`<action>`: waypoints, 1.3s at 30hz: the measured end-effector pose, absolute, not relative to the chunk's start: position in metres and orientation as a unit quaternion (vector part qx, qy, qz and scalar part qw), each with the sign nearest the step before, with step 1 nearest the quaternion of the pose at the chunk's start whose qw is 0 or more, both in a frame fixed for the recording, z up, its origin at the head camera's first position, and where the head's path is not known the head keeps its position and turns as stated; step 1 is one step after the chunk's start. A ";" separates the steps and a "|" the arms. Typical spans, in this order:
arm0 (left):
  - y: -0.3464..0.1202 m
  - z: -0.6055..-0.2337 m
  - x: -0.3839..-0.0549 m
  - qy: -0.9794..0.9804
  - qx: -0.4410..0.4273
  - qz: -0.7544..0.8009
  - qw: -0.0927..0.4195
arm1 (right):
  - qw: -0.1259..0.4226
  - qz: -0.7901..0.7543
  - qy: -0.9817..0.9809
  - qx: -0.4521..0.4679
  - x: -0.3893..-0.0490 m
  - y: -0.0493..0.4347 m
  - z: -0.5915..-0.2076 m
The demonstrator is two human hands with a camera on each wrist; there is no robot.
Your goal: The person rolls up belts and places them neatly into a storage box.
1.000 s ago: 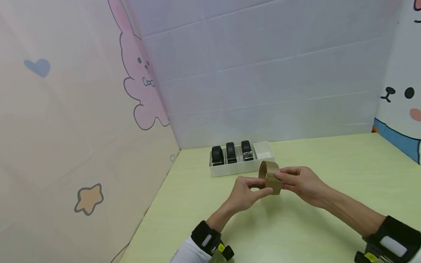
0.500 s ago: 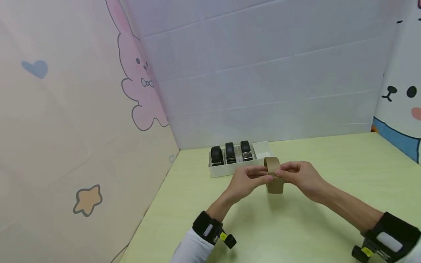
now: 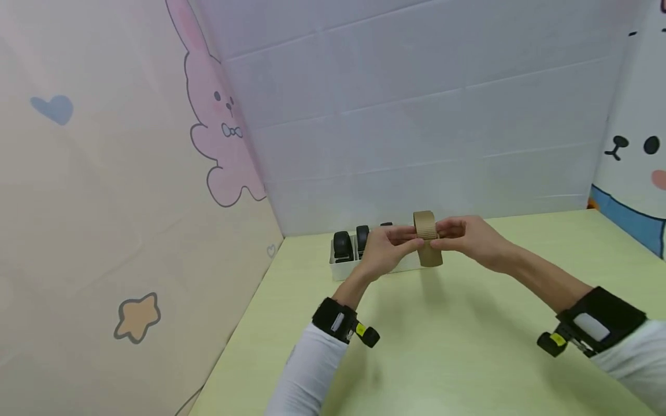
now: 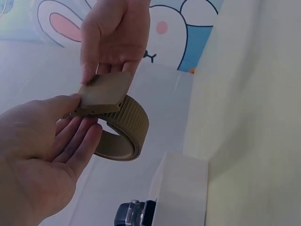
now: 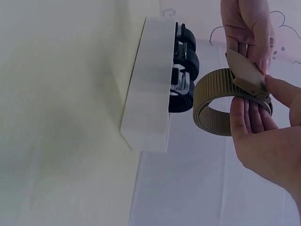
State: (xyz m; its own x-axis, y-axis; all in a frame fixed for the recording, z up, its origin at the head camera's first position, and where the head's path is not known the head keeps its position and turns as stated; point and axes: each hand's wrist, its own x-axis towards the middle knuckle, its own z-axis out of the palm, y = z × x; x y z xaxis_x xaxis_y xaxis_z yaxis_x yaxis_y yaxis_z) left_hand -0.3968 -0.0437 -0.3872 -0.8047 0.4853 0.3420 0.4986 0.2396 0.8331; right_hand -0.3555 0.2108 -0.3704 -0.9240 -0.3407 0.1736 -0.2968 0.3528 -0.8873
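Observation:
A tan webbing belt (image 3: 429, 255), rolled into a ring, is held up between both hands in front of the white box (image 3: 347, 270). Its flat buckle (image 4: 104, 92) faces the person, with the ribbed strap (image 5: 214, 89) coiled behind it. My left hand (image 3: 384, 251) pinches one side of the belt by the buckle, thumb on the near face. On the opposite side, my right hand (image 3: 474, 241) pinches it in the same way. In the head view, the left hand and the belt cover much of the box.
Rolled black belts (image 3: 342, 246) with metal buckles (image 5: 180, 81) stand in the box's compartments. The pale yellow-green table (image 3: 437, 352) extends around the box. A white back wall (image 3: 416, 127) and a printed left wall (image 3: 104, 231) border it.
Both hands have lifted the rolled belt and moved it forward, up in front of the box. Earlier, the buckle end was turned and the fingers shifted on the roll.

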 end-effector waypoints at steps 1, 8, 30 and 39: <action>-0.043 -0.385 -0.401 -0.795 -0.311 -0.521 0.015 | 0.009 -0.516 0.833 -0.199 -0.360 0.211 -0.368; -0.027 -0.386 -0.429 -0.831 -0.317 -0.445 0.108 | -0.061 -0.443 0.869 -0.212 -0.394 0.206 -0.364; 0.016 -0.431 -0.434 -0.910 -0.222 -0.305 0.173 | -0.118 -0.367 0.903 -0.188 -0.419 0.196 -0.423; 0.020 -0.433 -0.430 -0.944 -0.195 -0.216 0.155 | -0.128 -0.313 0.921 -0.194 -0.418 0.188 -0.428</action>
